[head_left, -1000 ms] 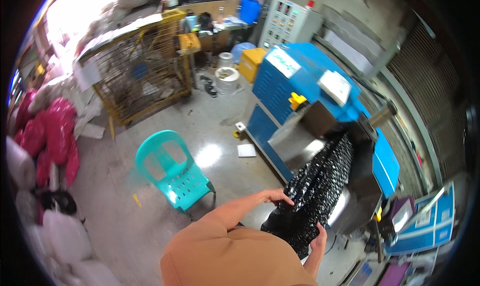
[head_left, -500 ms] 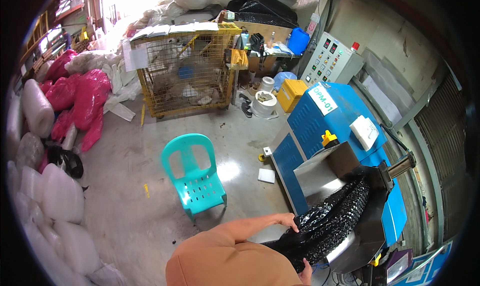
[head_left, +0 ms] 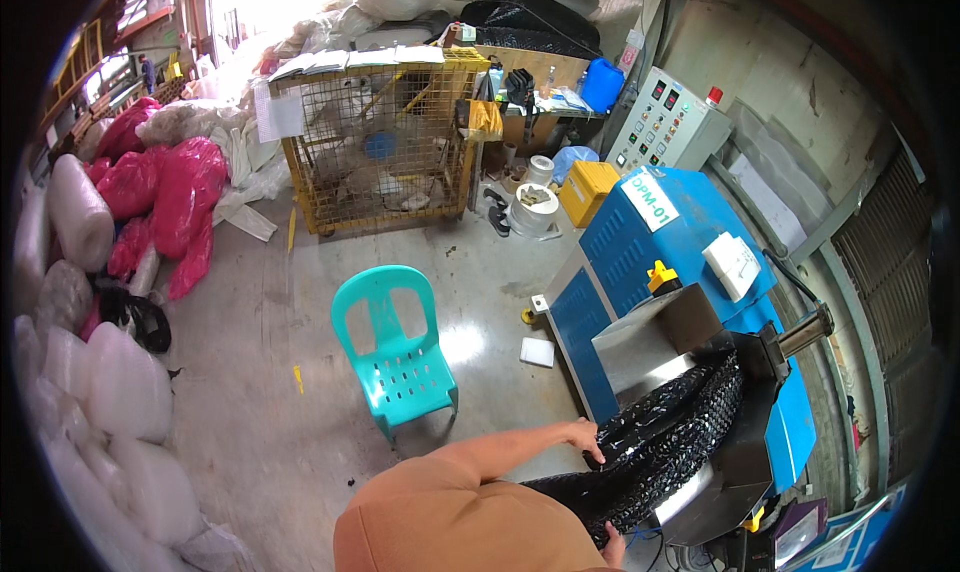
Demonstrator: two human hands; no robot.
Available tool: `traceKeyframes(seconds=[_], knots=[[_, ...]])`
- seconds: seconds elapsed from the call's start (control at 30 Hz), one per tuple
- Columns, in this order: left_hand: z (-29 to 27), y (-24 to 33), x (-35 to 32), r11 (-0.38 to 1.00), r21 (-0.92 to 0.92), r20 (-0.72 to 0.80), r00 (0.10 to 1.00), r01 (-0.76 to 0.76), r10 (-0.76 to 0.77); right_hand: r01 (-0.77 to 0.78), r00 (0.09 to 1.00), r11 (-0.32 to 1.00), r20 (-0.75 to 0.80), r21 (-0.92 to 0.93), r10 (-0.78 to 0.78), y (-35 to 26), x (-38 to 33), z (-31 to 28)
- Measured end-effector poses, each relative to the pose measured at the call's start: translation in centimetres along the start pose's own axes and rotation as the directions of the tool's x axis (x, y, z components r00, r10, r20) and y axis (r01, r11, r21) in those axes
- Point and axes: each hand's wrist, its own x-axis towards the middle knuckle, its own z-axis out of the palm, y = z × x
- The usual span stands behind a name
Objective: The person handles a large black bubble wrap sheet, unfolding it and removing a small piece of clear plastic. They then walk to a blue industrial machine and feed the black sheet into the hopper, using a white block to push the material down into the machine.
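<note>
Both hands (head_left: 583, 438) grip black bubble sheet (head_left: 665, 442) (fingers on edge).

Black bubble sheet (head_left: 670, 437) on blue machine (head_left: 640, 262).

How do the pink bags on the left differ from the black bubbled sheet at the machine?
The pink bags are bright, stuffed and piled on the floor, away from either hand. The black bubbled sheet is dark, glossy and flat, draped from the blue machine, with the left hand and right hand on it. Both look like plastic.
</note>
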Motion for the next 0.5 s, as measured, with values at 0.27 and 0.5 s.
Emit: traceKeyframes(seconds=[0.27,0.5], knots=[[-2.3,3.3,-4.1,0.741,-0.63,0.399,0.915,0.232,0.053,-0.019,1.0,0.98,-0.004,-0.199,0.018,3.8,3.1,-4.5],[-0.7,2.5,-3.0,0.857,-0.471,0.267,0.959,0.211,-0.089,-0.222,0.962,0.975,0.159,-0.021,0.223,-1.1,-1.4,-1.5]])
